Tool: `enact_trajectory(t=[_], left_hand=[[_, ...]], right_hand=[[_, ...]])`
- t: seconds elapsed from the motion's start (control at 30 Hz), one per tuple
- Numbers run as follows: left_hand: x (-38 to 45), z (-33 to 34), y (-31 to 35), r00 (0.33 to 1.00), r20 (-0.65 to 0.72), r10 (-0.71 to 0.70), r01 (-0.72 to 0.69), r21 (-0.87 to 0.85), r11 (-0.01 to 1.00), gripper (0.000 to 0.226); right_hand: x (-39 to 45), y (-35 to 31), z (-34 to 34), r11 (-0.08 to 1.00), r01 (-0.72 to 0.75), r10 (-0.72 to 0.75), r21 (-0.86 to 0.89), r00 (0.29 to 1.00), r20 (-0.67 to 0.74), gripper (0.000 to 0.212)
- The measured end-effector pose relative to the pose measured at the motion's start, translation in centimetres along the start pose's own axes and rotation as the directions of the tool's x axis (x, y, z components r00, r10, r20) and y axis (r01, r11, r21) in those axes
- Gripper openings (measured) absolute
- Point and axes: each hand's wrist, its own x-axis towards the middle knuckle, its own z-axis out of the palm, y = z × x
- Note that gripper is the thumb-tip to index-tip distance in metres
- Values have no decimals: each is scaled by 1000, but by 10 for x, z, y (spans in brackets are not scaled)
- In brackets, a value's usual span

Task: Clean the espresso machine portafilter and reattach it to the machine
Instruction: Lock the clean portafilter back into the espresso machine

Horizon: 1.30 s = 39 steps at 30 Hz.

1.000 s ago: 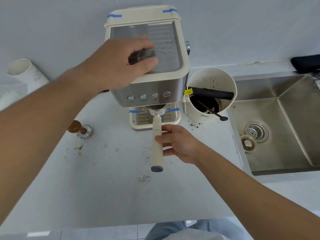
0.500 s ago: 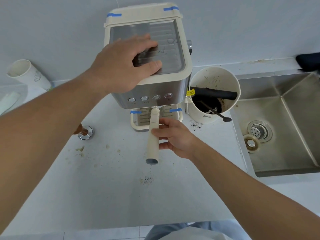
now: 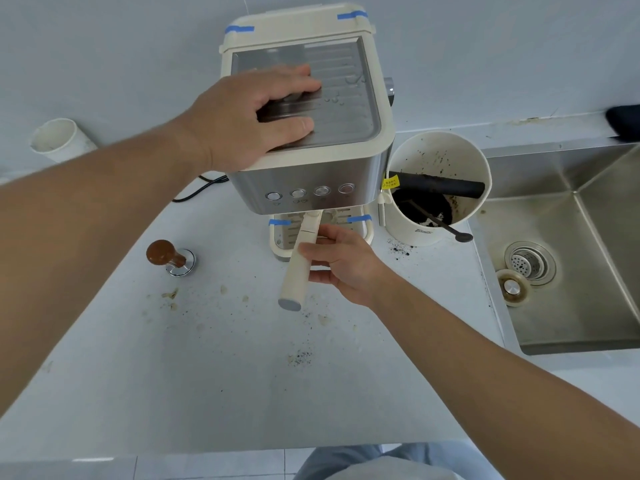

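At the far left a white paper cup (image 3: 57, 140) lies tipped on its side against the wall. Nearer the middle of the counter (image 3: 225, 382), a tamper (image 3: 171, 257) with a brown knob stands on its metal base among scattered crumbs and coffee grounds. A black cord (image 3: 199, 190) runs along the counter behind the machine's left side.

The left hand (image 3: 249, 116) lies flat and spread on the metal top plate of the espresso machine (image 3: 311, 161), fingers extended, pressing down and gripping nothing. Strips of blue tape mark the machine's upper corners and its drip tray (image 3: 282, 244).

Below the row of four round buttons, the portafilter (image 3: 301, 258) sits with its head up under the brew group, hidden from view, so whether it is fully locked in cannot be told. Its cream handle slants down and to the left, out over the counter. The right hand (image 3: 341, 263) is wrapped around the handle's middle, thumb on top and fingers curled beneath.

Just right of the machine stands a white knock box (image 3: 440, 188) with a black bar across it, dark grounds inside and a small spoon (image 3: 446, 228) sticking over its rim. Loose grounds dot the counter before it. Farthest right is a steel sink (image 3: 571, 271) with a drain strainer and a loose stopper (image 3: 512, 287) beside it.
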Motion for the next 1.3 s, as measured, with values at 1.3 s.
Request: enact_trajectory(t=[1.3], left_hand=[[1, 1, 1, 1000, -16, -12, 12, -19, 1000, 56]], right_hand=[[39, 6, 66, 960, 78, -27, 268, 982, -188, 37]])
